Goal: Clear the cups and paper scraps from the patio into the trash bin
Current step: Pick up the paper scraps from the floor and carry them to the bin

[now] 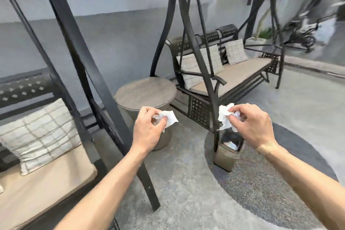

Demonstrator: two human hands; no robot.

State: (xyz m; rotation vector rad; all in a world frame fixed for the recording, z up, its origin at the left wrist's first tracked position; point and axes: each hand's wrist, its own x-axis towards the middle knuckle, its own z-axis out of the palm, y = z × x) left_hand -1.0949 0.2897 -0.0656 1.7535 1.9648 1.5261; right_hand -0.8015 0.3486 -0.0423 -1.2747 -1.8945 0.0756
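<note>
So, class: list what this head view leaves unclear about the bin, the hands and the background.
- Bin: contents mostly hidden by the right hand and its paper.
- Left hand: its paper is partly covered by fingers.
- Wheeled object, top right: too blurred to identify.
- Left bench: cut off by the edge.

A crumpled white paper scrap (169, 118) sits pinched in the left hand (147, 130), another creased white paper scrap (225, 117) in the right hand (252, 127). Beyond the left hand stands a round, matt, wood-grained grey-brown side table (145, 92); under the right, rough speckled grey concrete floor (186, 183).

No text or label seems legible anywhere here.
</note>
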